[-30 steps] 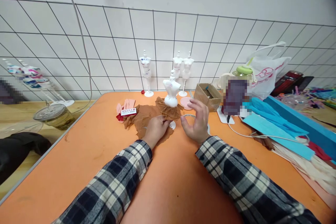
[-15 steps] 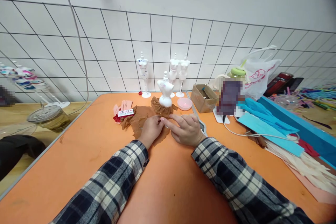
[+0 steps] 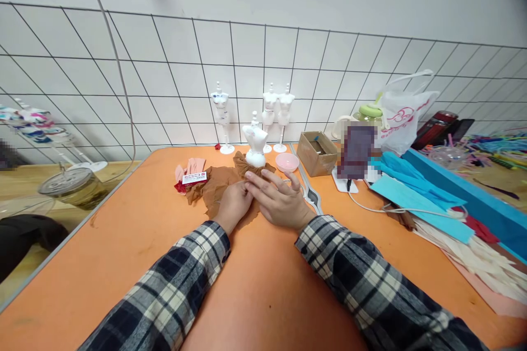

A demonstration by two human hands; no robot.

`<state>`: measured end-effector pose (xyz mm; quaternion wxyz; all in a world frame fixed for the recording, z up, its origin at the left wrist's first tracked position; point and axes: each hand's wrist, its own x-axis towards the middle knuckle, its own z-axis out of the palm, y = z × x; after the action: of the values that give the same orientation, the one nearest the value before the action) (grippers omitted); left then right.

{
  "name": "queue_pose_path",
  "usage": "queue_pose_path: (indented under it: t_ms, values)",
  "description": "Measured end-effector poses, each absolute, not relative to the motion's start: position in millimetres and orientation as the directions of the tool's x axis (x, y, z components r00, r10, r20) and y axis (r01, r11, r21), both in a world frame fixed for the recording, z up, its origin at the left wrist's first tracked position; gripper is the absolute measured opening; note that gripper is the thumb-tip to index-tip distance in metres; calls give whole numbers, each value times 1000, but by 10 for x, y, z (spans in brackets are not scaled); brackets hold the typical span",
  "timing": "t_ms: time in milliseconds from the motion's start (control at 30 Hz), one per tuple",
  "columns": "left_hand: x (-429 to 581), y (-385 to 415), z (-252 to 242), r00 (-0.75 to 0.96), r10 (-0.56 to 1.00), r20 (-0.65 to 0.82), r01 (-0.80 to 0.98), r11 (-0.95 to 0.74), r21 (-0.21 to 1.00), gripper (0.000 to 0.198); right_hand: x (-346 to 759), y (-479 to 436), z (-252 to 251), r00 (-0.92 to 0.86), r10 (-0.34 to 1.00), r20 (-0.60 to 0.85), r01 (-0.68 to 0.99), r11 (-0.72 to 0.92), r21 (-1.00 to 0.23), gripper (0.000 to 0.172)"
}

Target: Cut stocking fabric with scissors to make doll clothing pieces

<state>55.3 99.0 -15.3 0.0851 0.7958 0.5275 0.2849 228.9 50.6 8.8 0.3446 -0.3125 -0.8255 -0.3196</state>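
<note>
A small white dress-form mannequin (image 3: 255,140) stands in front of me, with brown crepe paper (image 3: 222,181) gathered in ruffles around its base and spread out to the left. My left hand (image 3: 233,205) is closed on the near edge of this paper, its fingertips partly hidden. From the right, my right hand (image 3: 282,200) reaches over, thumb and forefinger close together at the paper beside the left fingertips, the other fingers spread and raised. What lies right under the fingers is hidden.
Three more mannequins stand at the wall, including one (image 3: 222,115). A pink bowl (image 3: 287,162), a cardboard box (image 3: 317,153) and a grey-handled tool (image 3: 313,196) lie right of the hands. A phone (image 3: 357,151) and coloured paper (image 3: 424,203) are farther right; a small labelled box (image 3: 194,178) lies left.
My right thumb and forefinger have moved left and up against the left fingertips, and the right hand's other fingers have spread. More of the grey-handled tool shows. The view has shifted slightly.
</note>
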Motion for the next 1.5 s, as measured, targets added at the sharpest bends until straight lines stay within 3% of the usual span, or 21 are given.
queue_pose_path:
  t_ms: [100,200,400,533,667,800,933,1000,1167,1367,1500]
  values:
    - [515,1034,-172,278,900,335,813,-406,416,28,2294,472,68,-610,155,777,639,676,366,39]
    - [486,1078,-171,259,911,320,830,-380,409,26,2270,425,64,-653,146,743,552,764,335,33]
    - [485,1089,-160,202,924,323,861,-325,392,38,2212,331,87,-822,328,465,448,877,175,18]
    - [485,1087,-129,212,927,308,855,-329,400,40,2172,286,66,-819,499,284,524,852,14,30]
    - [452,1074,-60,230,930,288,841,-339,423,38,2147,255,30,-756,620,210,613,783,-107,45]
    - [365,1011,29,202,937,284,849,-312,426,45,2164,232,17,-746,635,199,612,773,-168,43]
    - [220,858,153,205,920,333,844,-338,415,35,2184,232,28,-727,657,202,623,754,-211,40]
    - [129,736,210,270,895,356,824,-406,395,32,2189,238,31,-731,649,209,613,760,-216,36]
    - [-107,480,170,577,764,289,758,-632,159,27,2198,242,27,-739,636,225,590,771,-240,36]
    - [-256,549,18,558,797,230,792,-595,139,35,2194,235,45,-721,669,181,634,742,-217,41]
    - [-278,591,40,495,841,218,827,-533,180,37,2195,194,50,-724,671,162,649,741,-171,31]
